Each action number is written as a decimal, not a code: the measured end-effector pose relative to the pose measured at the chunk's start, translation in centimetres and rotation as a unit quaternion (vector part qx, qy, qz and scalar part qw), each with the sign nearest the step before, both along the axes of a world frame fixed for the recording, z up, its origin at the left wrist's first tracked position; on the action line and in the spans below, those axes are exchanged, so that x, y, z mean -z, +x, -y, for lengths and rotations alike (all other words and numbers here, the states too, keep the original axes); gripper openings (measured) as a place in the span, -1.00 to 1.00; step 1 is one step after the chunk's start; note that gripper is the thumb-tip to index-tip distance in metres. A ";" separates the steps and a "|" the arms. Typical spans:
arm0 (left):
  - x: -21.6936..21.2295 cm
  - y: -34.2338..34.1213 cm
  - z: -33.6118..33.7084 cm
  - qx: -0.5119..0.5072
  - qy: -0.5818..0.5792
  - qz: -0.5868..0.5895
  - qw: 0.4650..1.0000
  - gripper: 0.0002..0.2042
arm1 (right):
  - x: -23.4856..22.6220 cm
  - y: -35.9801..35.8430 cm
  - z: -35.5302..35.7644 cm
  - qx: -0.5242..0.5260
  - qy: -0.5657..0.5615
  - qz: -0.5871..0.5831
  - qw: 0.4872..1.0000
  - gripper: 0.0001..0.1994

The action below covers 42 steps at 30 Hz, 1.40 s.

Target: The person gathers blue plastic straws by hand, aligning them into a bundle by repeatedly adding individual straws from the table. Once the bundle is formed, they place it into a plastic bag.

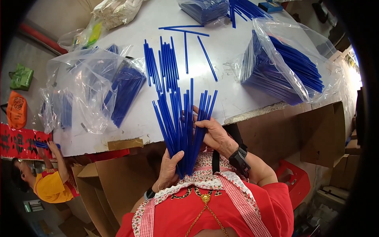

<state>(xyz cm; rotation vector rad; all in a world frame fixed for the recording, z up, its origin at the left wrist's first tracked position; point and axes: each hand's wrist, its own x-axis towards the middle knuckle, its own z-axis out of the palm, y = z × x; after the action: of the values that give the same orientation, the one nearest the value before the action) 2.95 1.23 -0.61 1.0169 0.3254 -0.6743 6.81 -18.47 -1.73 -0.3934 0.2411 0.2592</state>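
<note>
A fanned bundle of thin blue plastic tubes (176, 130) stands over the table's near edge, close to my body. My left hand (169, 168) is closed around its lower end, thumb across the front. Higher up on the right side, my right hand (214, 134) grips several tubes of the same bundle between thumb and fingers; some fingertips are hidden behind them. Just beyond the bundle, loose blue tubes (169, 65) lie in a row on the white table (221, 51). A few single tubes (207, 58) are scattered farther to the right.
Clear plastic bags of blue tubes lie at left (85, 89) and right (282, 65), with another bag (204, 11) at the far side. An open cardboard box (122, 177) stands below the near edge. At left, a co-worker in a yellow top (51, 186) holds tubes.
</note>
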 end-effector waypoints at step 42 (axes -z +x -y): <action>-15.4 10.5 -10.5 -0.175 0.259 0.575 0.756 -0.84 | -19.2 -0.4 32.8 -0.052 -0.923 0.114 0.363 -0.18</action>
<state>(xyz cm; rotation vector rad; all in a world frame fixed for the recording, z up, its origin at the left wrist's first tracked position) 13.44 11.69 14.75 1.6559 -0.4213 0.4929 6.45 -51.29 17.46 -2.7791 0.1159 -0.0994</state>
